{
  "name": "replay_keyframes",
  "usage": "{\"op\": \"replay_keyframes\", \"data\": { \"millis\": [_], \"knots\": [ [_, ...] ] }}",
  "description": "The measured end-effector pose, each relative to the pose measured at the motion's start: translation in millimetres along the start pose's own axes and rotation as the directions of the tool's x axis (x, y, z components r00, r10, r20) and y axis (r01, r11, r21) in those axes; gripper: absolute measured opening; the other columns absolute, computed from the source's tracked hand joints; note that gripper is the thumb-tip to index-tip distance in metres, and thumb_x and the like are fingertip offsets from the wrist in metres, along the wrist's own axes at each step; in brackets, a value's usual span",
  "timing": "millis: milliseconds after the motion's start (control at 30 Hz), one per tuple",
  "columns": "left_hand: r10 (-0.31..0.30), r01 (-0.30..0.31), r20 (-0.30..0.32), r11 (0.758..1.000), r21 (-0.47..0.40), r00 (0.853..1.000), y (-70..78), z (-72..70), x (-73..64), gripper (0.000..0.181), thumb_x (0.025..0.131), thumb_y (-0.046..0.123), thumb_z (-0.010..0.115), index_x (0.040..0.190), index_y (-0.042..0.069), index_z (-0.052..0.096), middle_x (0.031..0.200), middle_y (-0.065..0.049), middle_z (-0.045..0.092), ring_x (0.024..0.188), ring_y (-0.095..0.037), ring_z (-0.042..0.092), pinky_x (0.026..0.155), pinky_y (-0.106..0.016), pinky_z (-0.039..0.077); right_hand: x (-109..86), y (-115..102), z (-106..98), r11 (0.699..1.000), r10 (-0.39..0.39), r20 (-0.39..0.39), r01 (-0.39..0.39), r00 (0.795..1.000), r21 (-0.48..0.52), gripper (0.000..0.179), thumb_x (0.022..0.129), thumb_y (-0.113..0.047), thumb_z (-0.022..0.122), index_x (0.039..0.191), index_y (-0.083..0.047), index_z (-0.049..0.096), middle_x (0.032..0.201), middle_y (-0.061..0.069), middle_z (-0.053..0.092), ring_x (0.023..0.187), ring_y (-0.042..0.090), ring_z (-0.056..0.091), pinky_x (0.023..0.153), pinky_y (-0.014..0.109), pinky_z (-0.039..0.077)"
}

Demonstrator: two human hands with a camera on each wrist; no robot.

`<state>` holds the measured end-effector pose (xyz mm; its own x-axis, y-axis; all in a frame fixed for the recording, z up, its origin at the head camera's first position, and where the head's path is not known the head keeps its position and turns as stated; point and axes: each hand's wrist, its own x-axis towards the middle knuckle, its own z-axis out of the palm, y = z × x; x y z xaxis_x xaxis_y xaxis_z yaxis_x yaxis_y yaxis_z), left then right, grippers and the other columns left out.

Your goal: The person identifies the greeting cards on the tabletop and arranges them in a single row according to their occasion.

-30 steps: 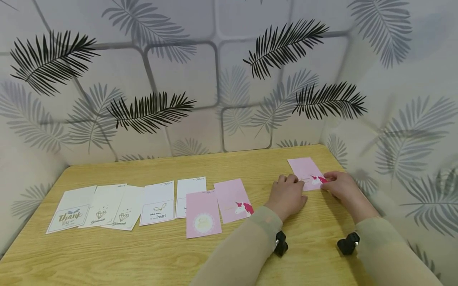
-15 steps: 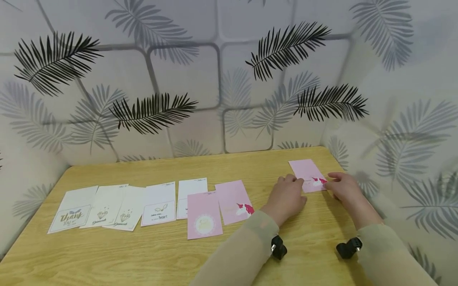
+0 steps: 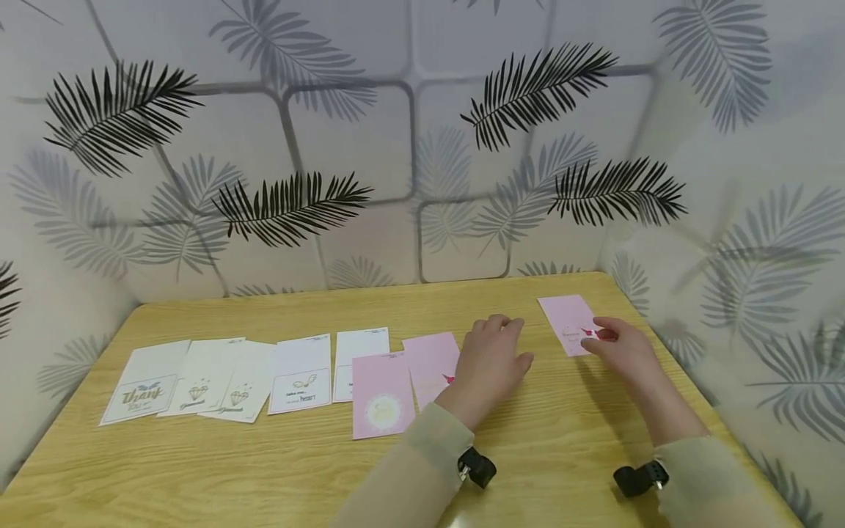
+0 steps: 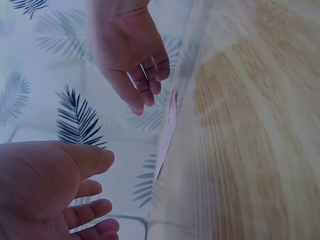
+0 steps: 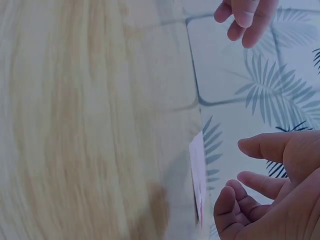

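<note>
A pink card [image 3: 562, 317] with a unicorn print lies flat at the right of the table. My right hand [image 3: 623, 357] hovers over its near right corner, fingers loosely bent and off the surface. In the right wrist view, that hand [image 5: 280, 187] has a gap between thumb and fingers with nothing held, beside the card [image 5: 198, 167]. My left hand [image 3: 486, 367] is in the air to the left of this card, partly covering a second pink unicorn card [image 3: 430, 359]. In the left wrist view, the left hand [image 4: 45, 187] shows relaxed, parted fingers.
Left of the hands, a row of cards runs along the wooden table [image 3: 251, 469]: a pink card with a round emblem [image 3: 383, 396], winged-heart cards [image 3: 300, 374], diamond cards [image 3: 201, 378] and a "Thank you" card [image 3: 147, 381]. A leaf-patterned wall covering [image 3: 370, 169] borders the table.
Both hands have come away from the right-hand pink card, which stays on the table. The left hand has moved left and up; the right hand has lifted slightly. The head view has shifted a little.
</note>
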<state>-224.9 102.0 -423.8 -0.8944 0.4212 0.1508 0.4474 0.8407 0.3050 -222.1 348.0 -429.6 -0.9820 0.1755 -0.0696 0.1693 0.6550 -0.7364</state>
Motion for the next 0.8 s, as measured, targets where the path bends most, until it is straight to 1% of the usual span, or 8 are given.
{"op": "replay_keyframes", "data": {
  "millis": [67,133,300,367,433,567,667,800],
  "knots": [
    [-0.008,0.007,-0.018,1.0,-0.011,1.0,-7.5,-4.8,-6.8,0.058,0.11,0.044,0.07,0.162,0.02,0.057,0.157,-0.004,0.059,0.14,-0.029,0.056,0.113,-0.043,0.049,-2.9,-5.9,2.7,1.0,-0.029,0.013,0.029,0.999,0.007,0.064,0.107,-0.016,0.069,0.157,0.015,0.044,0.145,0.04,0.054,0.13,0.051,0.052,0.103,0.055,0.047],
    [-0.014,0.014,-0.036,1.0,-0.021,0.999,-15.5,-8.8,-13.1,0.058,0.11,0.043,0.07,0.161,0.019,0.058,0.156,-0.005,0.059,0.139,-0.031,0.057,0.111,-0.045,0.05,-5.5,-12.0,6.3,0.999,-0.049,0.023,0.048,0.999,0.021,0.065,0.107,-0.017,0.069,0.158,0.014,0.044,0.146,0.039,0.054,0.131,0.05,0.052,0.102,0.052,0.048],
    [-0.038,0.036,-0.069,0.998,-0.043,0.997,-38.9,-16.7,-30.1,0.057,0.109,0.041,0.072,0.159,0.015,0.06,0.155,-0.008,0.06,0.137,-0.034,0.057,0.109,-0.051,0.05,-12.0,-26.9,20.2,0.993,-0.092,0.043,0.088,0.995,0.081,0.063,0.107,-0.015,0.07,0.158,0.012,0.046,0.143,0.035,0.056,0.126,0.044,0.055,0.086,0.028,0.051],
    [-0.048,0.044,-0.074,0.998,-0.053,0.996,-49.2,-19.0,-37.3,0.058,0.109,0.04,0.073,0.158,0.014,0.06,0.155,-0.009,0.06,0.138,-0.036,0.056,0.11,-0.053,0.049,-15.1,-33.4,26.4,0.988,-0.107,0.05,0.1,0.993,0.12,0.063,0.107,-0.013,0.071,0.158,0.012,0.046,0.142,0.034,0.057,0.126,0.043,0.056,0.08,0.022,0.051],
    [-0.056,0.05,-0.08,0.996,-0.07,0.995,-59.3,-21.8,-44.4,0.059,0.108,0.04,0.074,0.158,0.013,0.06,0.155,-0.01,0.06,0.138,-0.037,0.056,0.111,-0.054,0.048,-18.3,-40.3,32.0,0.982,-0.115,0.056,0.105,0.992,0.158,0.062,0.106,-0.012,0.071,0.158,0.012,0.046,0.142,0.034,0.056,0.127,0.043,0.057,0.078,0.022,0.053],
    [-0.069,0.058,-0.104,0.993,-0.104,0.992,-77.7,-31.1,-57.6,0.058,0.107,0.037,0.075,0.157,0.01,0.061,0.153,-0.013,0.061,0.139,-0.042,0.055,0.112,-0.058,0.046,-23.7,-52.2,42.0,0.964,-0.133,0.079,0.111,0.988,0.242,0.062,0.107,-0.01,0.07,0.16,0.011,0.045,0.144,0.033,0.054,0.128,0.042,0.057,0.079,0.026,0.056],
    [-0.076,0.063,-0.129,0.992,-0.106,0.989,-89.9,-38.0,-66.4,0.057,0.106,0.035,0.076,0.155,0.009,0.062,0.151,-0.014,0.062,0.138,-0.043,0.055,0.11,-0.06,0.046,-27.5,-60.9,48.7,0.952,-0.139,0.117,0.1,0.983,0.289,0.062,0.108,-0.01,0.068,0.162,0.01,0.043,0.148,0.033,0.052,0.131,0.043,0.057,0.083,0.03,0.059],
    [-0.094,0.082,-0.16,0.993,-0.082,0.983,-102.9,-43.8,-76.5,0.056,0.105,0.034,0.078,0.154,0.009,0.064,0.148,-0.015,0.064,0.135,-0.043,0.056,0.107,-0.059,0.048,-31.1,-72.4,58.0,0.944,-0.134,0.17,0.074,0.976,0.322,0.064,0.11,-0.013,0.067,0.164,0.007,0.041,0.153,0.032,0.048,0.136,0.044,0.056,0.091,0.035,0.062]
  ]
}}
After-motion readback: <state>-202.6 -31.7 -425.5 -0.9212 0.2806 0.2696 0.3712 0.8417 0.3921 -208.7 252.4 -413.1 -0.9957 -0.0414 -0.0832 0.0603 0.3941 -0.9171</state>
